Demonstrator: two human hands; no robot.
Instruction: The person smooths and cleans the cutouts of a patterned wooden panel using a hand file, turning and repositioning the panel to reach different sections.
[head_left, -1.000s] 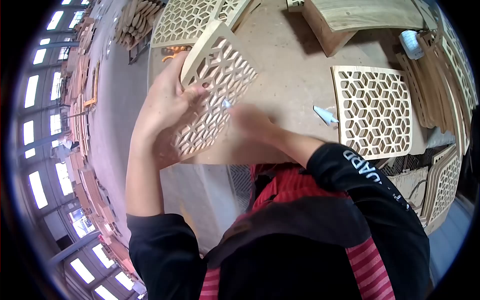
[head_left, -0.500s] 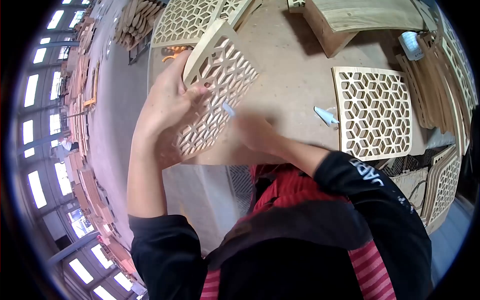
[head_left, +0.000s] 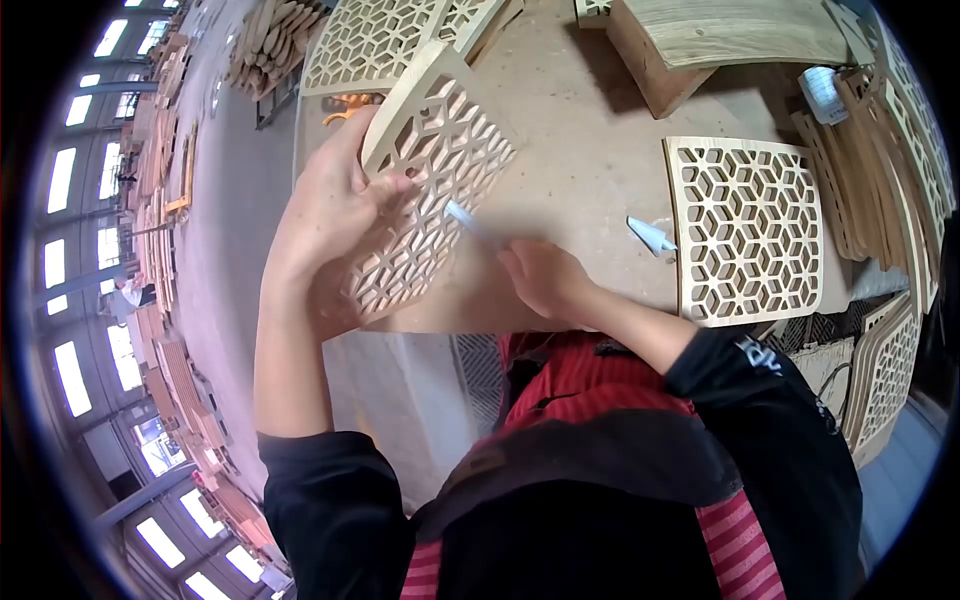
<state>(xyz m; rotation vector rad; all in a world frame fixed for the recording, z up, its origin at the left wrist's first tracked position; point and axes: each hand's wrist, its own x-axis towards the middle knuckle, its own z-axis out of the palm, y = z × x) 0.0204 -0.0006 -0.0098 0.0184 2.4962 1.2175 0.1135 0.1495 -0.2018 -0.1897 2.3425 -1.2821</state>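
My left hand [head_left: 335, 195] grips the upper left edge of a pale wooden lattice panel [head_left: 405, 105], thumb on its face and fingers behind. The panel stands tilted on edge above the table, its cut-outs forming a star-like pattern. In my right hand [head_left: 550, 282], closed, is a thin, pale, stick-like tool [head_left: 462, 216]; its far tip reaches into or against the panel's openings, and I cannot tell which. Blur hides part of the tool near the fingers. To the right lie a small pale-blue pointed piece [head_left: 651, 236] and another lattice panel [head_left: 673, 190], flat on the table.
More lattice panels [head_left: 375, 45] lie at the table's [head_left: 570, 150] far left, near an orange object [head_left: 350, 104]. A wooden block-like piece [head_left: 660, 75] stands at the back. Curved wooden pieces [head_left: 850, 170] and a white cup-like item [head_left: 823, 94] are at right.
My right hand has drawn back to the right, away from the panel, exposing more of the tool. The left hand and its panel have hardly moved.
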